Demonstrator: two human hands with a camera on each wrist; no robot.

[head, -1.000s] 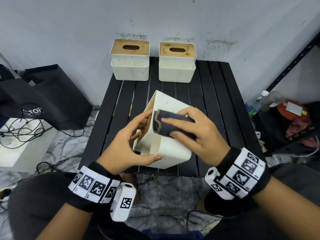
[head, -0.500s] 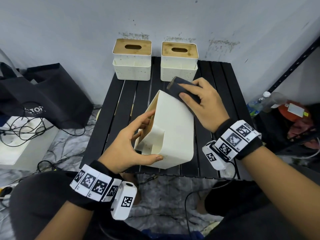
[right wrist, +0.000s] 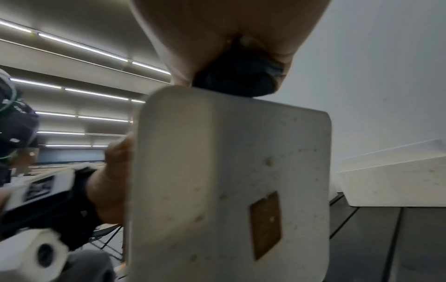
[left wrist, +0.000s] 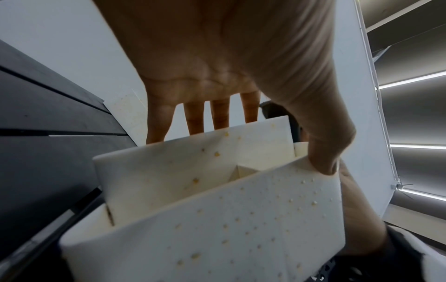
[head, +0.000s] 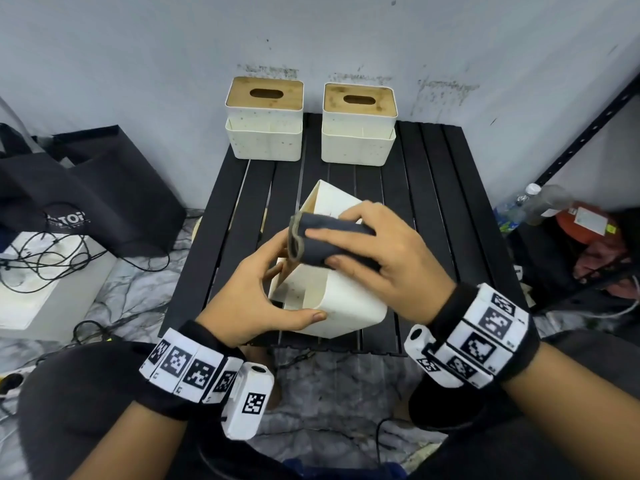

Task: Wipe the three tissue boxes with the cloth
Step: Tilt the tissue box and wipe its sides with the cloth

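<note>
A cream speckled tissue box stands tipped on its side at the front of the black slatted table. My left hand grips its near left end, thumb on the side wall, fingers behind. My right hand holds a folded dark grey cloth and presses it on the box's upper face; the cloth sits on the top edge of the box. Two more cream tissue boxes with wooden lids, one on the left and one on the right, stand at the table's back edge.
A black bag and a white device with tangled cables lie on the floor at the left. A dark metal shelf post, a plastic bottle and red items are at the right. The grey wall is close behind the table.
My right hand has swept the cloth from the box's far end back toward me along its upper face. The left hand keeps its grip on the box.
</note>
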